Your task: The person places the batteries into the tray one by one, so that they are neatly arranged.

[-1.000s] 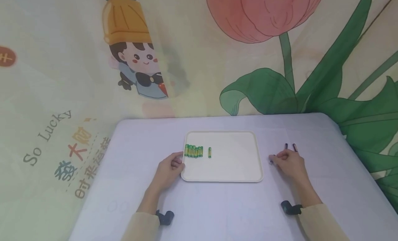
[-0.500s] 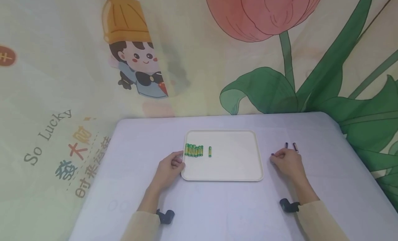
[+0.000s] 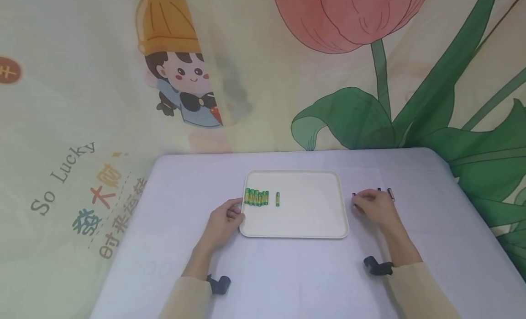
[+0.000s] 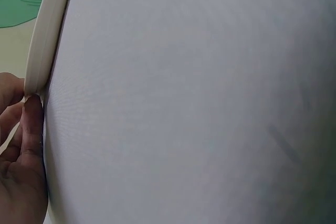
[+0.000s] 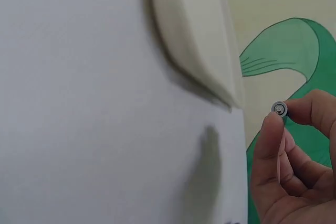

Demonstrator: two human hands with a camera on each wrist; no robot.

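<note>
The right hand (image 3: 375, 208) hovers just off the right edge of the cream tray (image 3: 312, 218), thumb and forefinger pinching a small dark battery (image 5: 279, 109) end-on, and two more dark batteries (image 3: 390, 194) lie on the white table (image 3: 287, 273) just beyond that hand. The left hand (image 3: 223, 220) grips the tray's left rim, thumb on top. Inside the tray near its left edge lies a row of green batteries (image 3: 256, 197), perhaps seven, with a single green battery (image 3: 277, 199) just right of the row.
</note>
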